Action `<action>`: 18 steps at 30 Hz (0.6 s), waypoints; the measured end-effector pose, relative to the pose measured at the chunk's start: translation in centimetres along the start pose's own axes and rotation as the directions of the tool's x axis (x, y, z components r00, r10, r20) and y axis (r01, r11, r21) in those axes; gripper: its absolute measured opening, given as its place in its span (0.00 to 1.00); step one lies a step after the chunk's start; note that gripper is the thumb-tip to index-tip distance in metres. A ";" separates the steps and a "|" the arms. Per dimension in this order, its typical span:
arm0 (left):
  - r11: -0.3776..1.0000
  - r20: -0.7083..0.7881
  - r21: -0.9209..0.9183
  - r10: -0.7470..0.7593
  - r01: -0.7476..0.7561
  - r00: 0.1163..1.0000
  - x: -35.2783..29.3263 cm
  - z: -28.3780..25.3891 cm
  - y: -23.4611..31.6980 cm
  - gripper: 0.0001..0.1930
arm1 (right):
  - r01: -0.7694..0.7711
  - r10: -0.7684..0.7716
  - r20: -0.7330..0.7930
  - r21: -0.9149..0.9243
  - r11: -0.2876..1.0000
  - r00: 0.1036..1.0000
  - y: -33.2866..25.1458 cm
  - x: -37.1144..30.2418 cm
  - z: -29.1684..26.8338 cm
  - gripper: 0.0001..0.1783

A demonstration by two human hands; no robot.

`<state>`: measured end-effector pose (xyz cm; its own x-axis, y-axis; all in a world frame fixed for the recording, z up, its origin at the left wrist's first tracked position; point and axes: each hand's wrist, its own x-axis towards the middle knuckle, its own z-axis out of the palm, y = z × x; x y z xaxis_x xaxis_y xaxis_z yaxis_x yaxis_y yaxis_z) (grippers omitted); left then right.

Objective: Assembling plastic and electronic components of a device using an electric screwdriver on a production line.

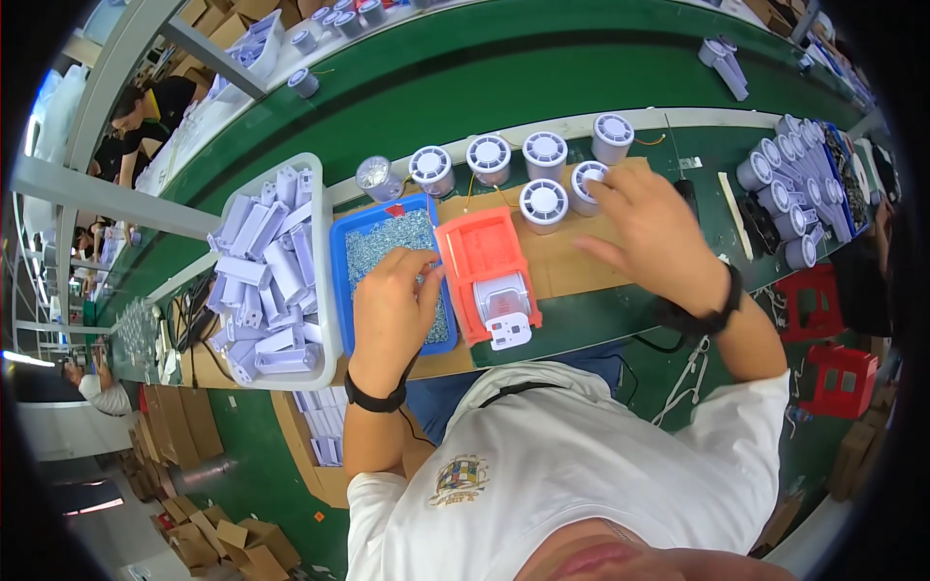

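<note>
My right hand (pixel 651 225) reaches over the back row of parts, thumb and fingers apart. Its fingertips overlap the rim of a round pale-lavender fan unit (pixel 584 198); I cannot tell whether they grip it. Above the blue tray (pixel 337 281) of small metal screws (pixel 387 237), my left hand (pixel 392 308) has its thumb and fingertips pinched together. Whatever is between them is too small to make out. Right beside that hand stands an orange-red fixture (pixel 481 250), with a pale-lavender plastic housing (pixel 506 308) seated in its near end.
A white bin (pixel 331 320) full of lavender handle parts (pixel 257 271) stands at the left. More fan units (pixel 489 155) with thin wires line the back on cardboard (pixel 567 266). Assembled handheld fans (pixel 790 184) cluster at the right. Red stools (pixel 841 378) stand on the floor.
</note>
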<state>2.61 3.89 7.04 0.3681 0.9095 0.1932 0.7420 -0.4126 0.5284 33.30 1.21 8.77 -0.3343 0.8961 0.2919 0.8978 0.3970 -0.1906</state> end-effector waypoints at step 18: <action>0.822 -0.249 0.449 -0.262 0.351 0.932 -2.8 -9.0 -11.2 0.18 | -0.033 0.094 -0.167 0.336 0.941 0.981 -2.5 2.0 -2.2 0.31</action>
<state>-11.78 6.36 8.07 0.0093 0.9689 0.2474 0.9905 -0.0428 0.1304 31.01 1.55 11.84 -0.1958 0.8837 0.4252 0.7598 0.4109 -0.5039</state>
